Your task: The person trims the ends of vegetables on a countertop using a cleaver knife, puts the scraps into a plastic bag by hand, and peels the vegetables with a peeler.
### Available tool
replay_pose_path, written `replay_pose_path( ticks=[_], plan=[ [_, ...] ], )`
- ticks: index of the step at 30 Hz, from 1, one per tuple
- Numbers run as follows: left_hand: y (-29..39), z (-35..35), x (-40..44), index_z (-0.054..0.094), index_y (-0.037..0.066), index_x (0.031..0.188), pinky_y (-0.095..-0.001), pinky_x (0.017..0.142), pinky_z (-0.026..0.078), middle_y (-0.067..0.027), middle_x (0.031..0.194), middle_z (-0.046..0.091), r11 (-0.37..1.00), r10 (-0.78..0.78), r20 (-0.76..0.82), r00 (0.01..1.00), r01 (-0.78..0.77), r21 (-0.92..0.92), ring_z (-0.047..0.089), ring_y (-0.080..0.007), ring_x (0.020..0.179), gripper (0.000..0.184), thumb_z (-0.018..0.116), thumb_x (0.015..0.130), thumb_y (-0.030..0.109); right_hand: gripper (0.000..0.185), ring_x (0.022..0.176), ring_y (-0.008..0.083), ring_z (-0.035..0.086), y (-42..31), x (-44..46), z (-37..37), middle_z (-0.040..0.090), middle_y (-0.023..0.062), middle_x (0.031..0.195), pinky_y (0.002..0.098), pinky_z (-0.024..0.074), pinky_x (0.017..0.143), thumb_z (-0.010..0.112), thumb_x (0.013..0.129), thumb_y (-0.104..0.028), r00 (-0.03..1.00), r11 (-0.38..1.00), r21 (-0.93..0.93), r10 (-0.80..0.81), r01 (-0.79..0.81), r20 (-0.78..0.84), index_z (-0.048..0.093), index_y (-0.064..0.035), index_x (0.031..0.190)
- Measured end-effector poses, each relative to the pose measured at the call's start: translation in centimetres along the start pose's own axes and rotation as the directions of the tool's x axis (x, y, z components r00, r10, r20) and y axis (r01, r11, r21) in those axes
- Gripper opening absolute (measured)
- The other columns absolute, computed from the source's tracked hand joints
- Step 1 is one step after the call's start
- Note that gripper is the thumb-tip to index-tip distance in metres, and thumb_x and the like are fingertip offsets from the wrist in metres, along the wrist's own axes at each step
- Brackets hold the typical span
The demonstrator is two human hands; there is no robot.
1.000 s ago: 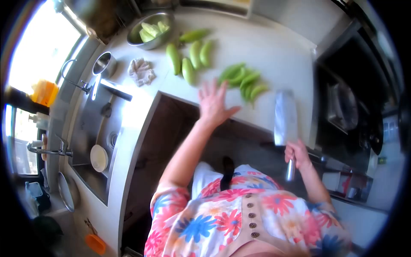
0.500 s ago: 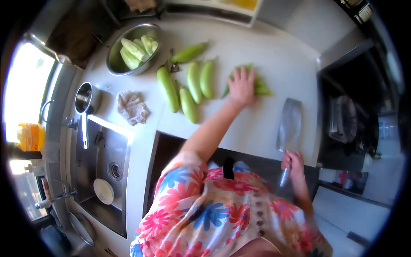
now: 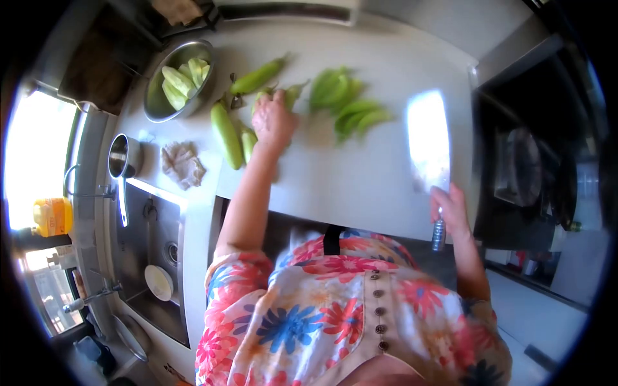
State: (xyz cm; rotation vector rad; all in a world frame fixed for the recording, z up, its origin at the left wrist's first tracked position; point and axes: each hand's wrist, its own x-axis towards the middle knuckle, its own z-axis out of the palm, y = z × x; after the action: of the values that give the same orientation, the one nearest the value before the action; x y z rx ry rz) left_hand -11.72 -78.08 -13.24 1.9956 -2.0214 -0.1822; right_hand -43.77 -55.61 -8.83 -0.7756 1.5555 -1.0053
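Note:
In the head view my left hand [image 3: 273, 120] reaches over the middle of a row of pale green eggplants. Its fingers curl round the upper part of one eggplant [image 3: 262, 94], mostly hidden under the hand. Beside it lie another eggplant [image 3: 226, 136] to the left and one [image 3: 257, 76] slanting behind. My right hand [image 3: 452, 209] is closed round the metal handle of a cleaver [image 3: 429, 141], its broad blade pointing away from me and shining brightly. Between the hands, on the counter, lie several green peppers [image 3: 347, 96].
A steel bowl [image 3: 152, 96] with pale peeled pieces stands at the back left of the counter [image 3: 360, 180]. Nearer are a small saucepan [image 3: 129, 154] and a crumpled cloth [image 3: 183, 165]. The sink [image 3: 138, 251] holds a white dish [image 3: 158, 283]. A dark stove [image 3: 508, 167] is on the right.
My left hand has left the green peppers and moved left onto the eggplants. The peppers now lie uncovered. My right hand has raised the cleaver slightly, and its blade now catches the light.

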Motion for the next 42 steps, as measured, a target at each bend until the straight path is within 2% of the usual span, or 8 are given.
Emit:
replay_pose_path(
  ticks=[2,8,18,29,35,38,39,42],
  plan=[
    [1.2,-2.1,-2.3,0.058,0.017,0.116,-0.0423,0.077,0.049,-0.0149,0.096,0.056,0.98,0.031,-0.117,0.993,-0.053,-0.189,0.057,-0.0322,0.092,0.051,0.061,0.065,0.013,0.006,0.039,0.0074,0.042,-0.3,0.0,-1.2,0.047,0.0001,0.055,0.0229,0.0381,0.037,0.052,0.091,-0.011,0.995,0.988,-0.129,-0.075,0.083,0.07,0.051,-0.0048,0.09],
    [9.0,0.9,-12.3,0.058,0.012,0.116,-0.0392,0.077,0.049,-0.0146,0.095,0.055,0.858,0.324,0.082,0.943,-0.256,-0.445,0.058,-0.0327,0.085,0.052,0.068,0.065,0.014,0.01,0.041,0.005,0.042,-1.2,-1.9,-3.3,0.048,-0.0015,0.055,0.0225,0.0355,0.038,0.051,0.092,-0.012,0.996,0.946,-0.322,-0.016,0.044,0.089,0.054,-0.0024,0.092],
    [12.9,4.9,-16.5,0.056,0.007,0.112,-0.0396,0.077,0.047,-0.0151,0.093,0.055,0.851,0.325,0.055,0.944,-0.266,-0.453,0.057,-0.0324,0.086,0.046,0.067,0.068,0.016,0.014,0.052,0.0353,0.052,-0.1,-5.1,-7.1,0.053,0.0176,0.059,0.0384,0.0405,0.049,0.052,0.088,-0.011,0.967,0.697,-0.676,-0.108,0.238,0.23,0.047,0.0014,0.083],
    [12.6,4.8,-15.5,0.056,0.003,0.11,-0.0411,0.078,0.047,-0.0162,0.089,0.056,0.868,0.358,0.15,0.922,-0.269,-0.417,0.056,-0.0342,0.087,0.044,0.063,0.068,0.013,0.013,0.061,0.0396,0.057,-1.7,-5.7,-5.7,0.055,0.0207,0.062,0.0455,0.0431,0.054,0.05,0.088,-0.011,0.962,0.497,-0.827,-0.068,0.264,0.266,0.048,0.0015,0.088],
    [12.5,4.8,-15.6,0.055,0.002,0.107,-0.0406,0.076,0.047,-0.0157,0.09,0.056,0.817,0.427,0.077,0.901,-0.347,-0.461,0.056,-0.0341,0.086,0.043,0.064,0.066,0.009,0.014,0.065,0.0421,0.057,-1.4,-4.2,-5.1,0.057,0.0236,0.067,0.0473,0.044,0.058,0.05,0.088,-0.011,0.954,0.492,-0.824,-0.053,0.281,0.294,0.05,0.0029,0.088],
    [14.9,3.7,-16.7,0.055,0.003,0.107,-0.0405,0.076,0.048,-0.0163,0.091,0.056,0.613,0.516,-0.127,0.847,-0.469,-0.636,0.055,-0.0354,0.086,0.044,0.065,0.064,0.005,0.014,0.065,0.0419,0.057,-1.3,-2.3,-4.2,0.057,0.0233,0.066,0.0458,0.0445,0.057,0.052,0.087,-0.011,0.966,0.493,-0.833,-0.069,0.25,0.249,0.052,0.0036,0.086],
    [15.1,3.3,-16.5,0.054,0.002,0.113,-0.0344,0.077,0.049,-0.0115,0.096,0.059,0.617,0.515,-0.14,0.846,-0.479,-0.625,0.059,-0.0268,0.088,0.048,0.066,0.067,0.0,0.015,0.064,0.0418,0.057,-1.3,-2.0,-3.9,0.057,0.023,0.066,0.045,0.0447,0.057,0.052,0.087,-0.011,0.971,0.486,-0.842,-0.074,0.233,0.226,0.052,0.0038,0.085],
    [12.5,4.3,-14.9,0.052,0.002,0.12,-0.0279,0.078,0.048,-0.0059,0.104,0.06,0.373,0.335,0.177,0.926,0.042,-0.927,0.058,-0.0148,0.092,0.048,0.066,0.074,-0.001,0.014,0.058,0.0362,0.057,-2.2,-2.6,-4.1,0.056,0.0211,0.063,0.0395,0.0444,0.054,0.054,0.086,-0.01,0.978,0.587,-0.782,-0.14,0.209,0.157,0.053,0.0038,0.084]
  ],
)
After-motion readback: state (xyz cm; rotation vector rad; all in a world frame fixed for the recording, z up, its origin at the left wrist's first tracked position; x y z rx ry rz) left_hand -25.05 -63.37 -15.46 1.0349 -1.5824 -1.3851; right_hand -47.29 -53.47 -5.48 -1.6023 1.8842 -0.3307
